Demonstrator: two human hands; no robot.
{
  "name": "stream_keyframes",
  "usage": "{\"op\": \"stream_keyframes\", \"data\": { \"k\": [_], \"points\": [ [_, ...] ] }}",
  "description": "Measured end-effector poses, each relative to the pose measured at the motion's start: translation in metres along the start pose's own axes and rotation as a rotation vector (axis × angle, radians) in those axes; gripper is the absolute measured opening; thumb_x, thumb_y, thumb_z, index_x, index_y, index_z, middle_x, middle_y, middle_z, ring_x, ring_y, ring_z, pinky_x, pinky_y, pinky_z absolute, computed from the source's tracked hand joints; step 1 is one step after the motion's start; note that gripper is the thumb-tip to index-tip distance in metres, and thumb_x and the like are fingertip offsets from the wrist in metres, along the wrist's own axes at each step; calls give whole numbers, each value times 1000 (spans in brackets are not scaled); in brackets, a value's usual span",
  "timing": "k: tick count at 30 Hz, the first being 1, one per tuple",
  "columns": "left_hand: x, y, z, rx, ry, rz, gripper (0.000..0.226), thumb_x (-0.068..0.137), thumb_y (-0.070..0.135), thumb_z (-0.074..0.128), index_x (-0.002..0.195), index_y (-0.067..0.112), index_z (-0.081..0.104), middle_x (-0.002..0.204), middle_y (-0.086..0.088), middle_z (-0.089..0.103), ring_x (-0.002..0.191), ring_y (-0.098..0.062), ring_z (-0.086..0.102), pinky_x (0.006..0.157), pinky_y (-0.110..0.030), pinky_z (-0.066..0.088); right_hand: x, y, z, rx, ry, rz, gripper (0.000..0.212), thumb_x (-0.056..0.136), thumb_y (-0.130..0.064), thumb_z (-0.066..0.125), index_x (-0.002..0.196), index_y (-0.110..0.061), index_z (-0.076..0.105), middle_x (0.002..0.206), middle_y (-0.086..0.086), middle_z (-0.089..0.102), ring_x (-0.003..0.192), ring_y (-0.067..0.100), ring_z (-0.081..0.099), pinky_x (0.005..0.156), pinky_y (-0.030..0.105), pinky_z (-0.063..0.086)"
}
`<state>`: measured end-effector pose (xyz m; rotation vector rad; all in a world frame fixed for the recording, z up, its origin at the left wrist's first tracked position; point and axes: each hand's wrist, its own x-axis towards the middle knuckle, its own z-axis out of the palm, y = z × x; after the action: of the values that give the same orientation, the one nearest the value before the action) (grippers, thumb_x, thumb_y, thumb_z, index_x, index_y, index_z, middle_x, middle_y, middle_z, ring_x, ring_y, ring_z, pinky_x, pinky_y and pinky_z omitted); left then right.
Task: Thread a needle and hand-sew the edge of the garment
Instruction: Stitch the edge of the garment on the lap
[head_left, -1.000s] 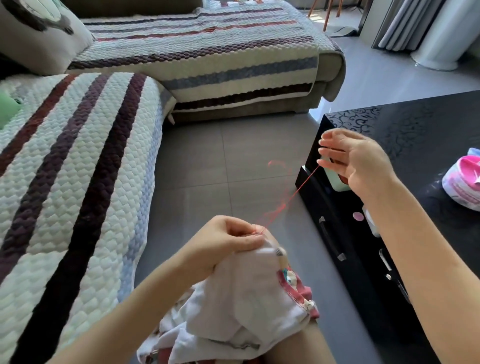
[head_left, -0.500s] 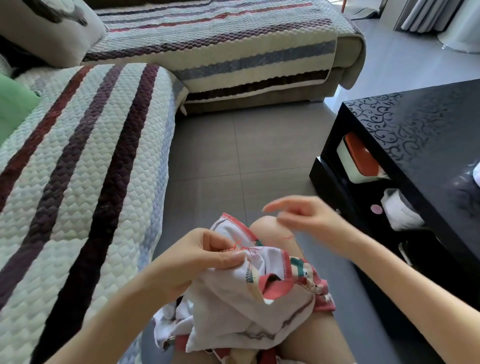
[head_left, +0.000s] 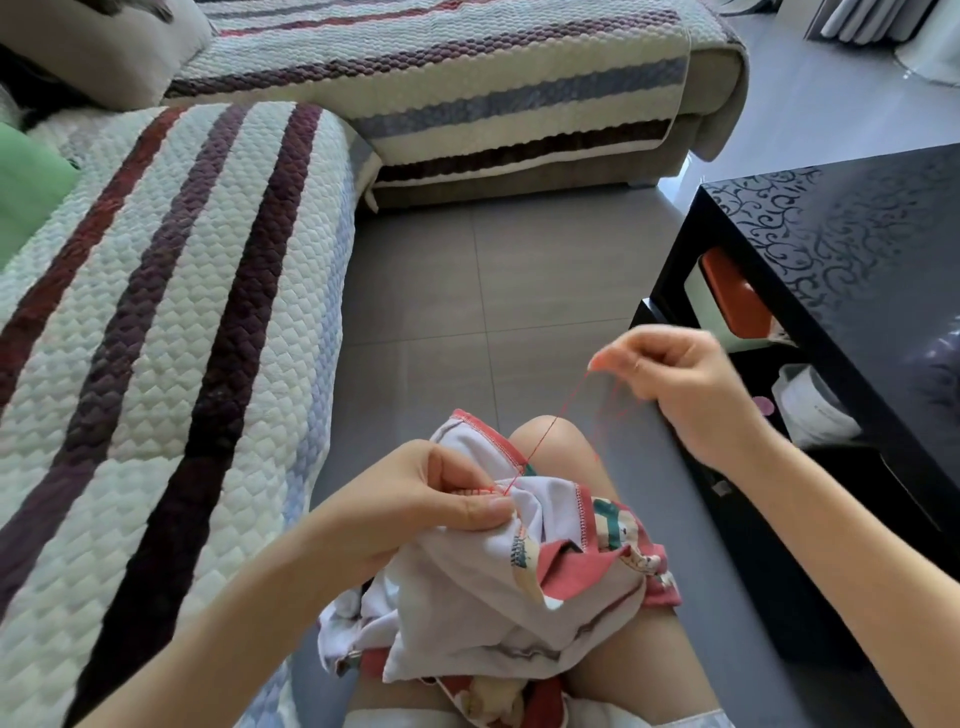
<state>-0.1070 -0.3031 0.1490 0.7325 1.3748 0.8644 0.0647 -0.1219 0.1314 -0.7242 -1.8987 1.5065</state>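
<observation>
Garment (head_left: 519, 587), white with red trim: lay bunched on the lap, over the knee (head_left: 569, 457). Left hand (head_left: 431, 499): thumb and fingers were clamped together on its stitched edge. Red thread (head_left: 555, 422): ran taut from that edge up to the right hand (head_left: 685, 384). Right hand: was raised beside the black table (head_left: 857, 270), fingertips pinched together on the thread.

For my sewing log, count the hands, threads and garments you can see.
2 bare hands: left hand, right hand
1 thin red sewing thread
1 white fabric garment with red edging
Total: 4
</observation>
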Motion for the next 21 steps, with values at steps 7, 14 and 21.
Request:
{"op": "stream_keyframes", "data": {
  "k": [7,14,21],
  "points": [
    [2,1,5,48,5,-14,26,62,36,81,67,11,75,67,-5,67,64,-11,60,63,-20,46,36,-10,1,-168,341,-170,17,87,-11,66,74,0,69,55,10,53,49,4,38,52,17,32],
    [5,1,8,36,45,27,22,67,28,84,63,10,71,63,-3,63,61,-10,58,61,-20,46,47,9,13,-215,412,-43,14,86,-8,66,72,-7,68,51,5,49,49,1,38,54,21,33],
    [21,5,20,-158,88,92,25,84,27,64,93,7,76,83,-3,73,78,-11,66,71,-20,52,-25,-12,26,-40,-204,183,38,85,-47,66,102,-13,68,53,-22,52,51,-3,45,51,7,33]
  ]
}}
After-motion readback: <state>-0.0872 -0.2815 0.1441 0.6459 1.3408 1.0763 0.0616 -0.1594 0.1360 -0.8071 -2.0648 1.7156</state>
